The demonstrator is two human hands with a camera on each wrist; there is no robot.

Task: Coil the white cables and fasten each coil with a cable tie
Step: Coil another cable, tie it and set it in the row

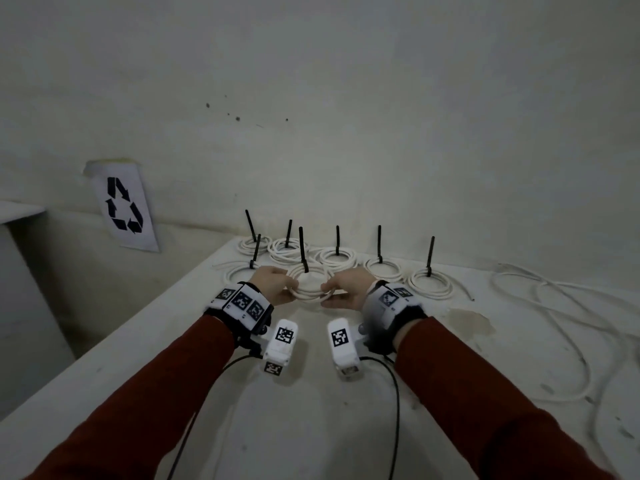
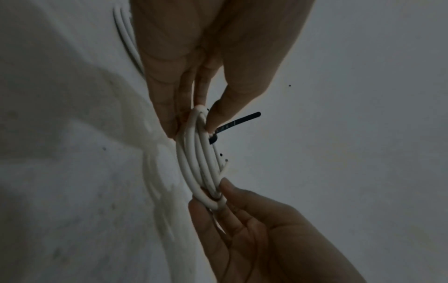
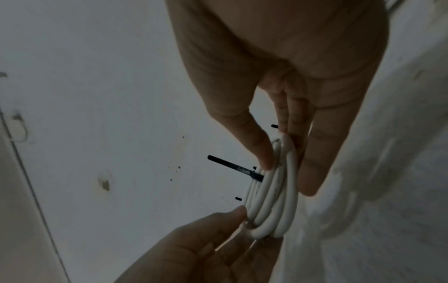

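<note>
I hold a coil of white cable (image 1: pixel 309 292) just above the table (image 1: pixel 311 427), one hand on each side. My left hand (image 1: pixel 282 284) pinches its left rim between thumb and fingers. On the opposite rim, my right hand (image 1: pixel 329 291) pinches the same way. A black cable tie (image 1: pixel 303 251) is wrapped round the far side and its tail sticks straight up. In the left wrist view the coil (image 2: pixel 201 162) is seen edge-on with the tie (image 2: pixel 234 124) beside my thumb. The right wrist view shows the coil (image 3: pixel 274 201) and tie (image 3: pixel 232 168) too.
Several tied coils (image 1: pixel 337 257) with upright black tails lie in rows behind my hands by the wall. Loose white cable (image 1: pixel 561 327) sprawls over the table's right side. A recycling sign (image 1: pixel 123 206) hangs on the wall. The table's left edge (image 1: pixel 121 344) drops away.
</note>
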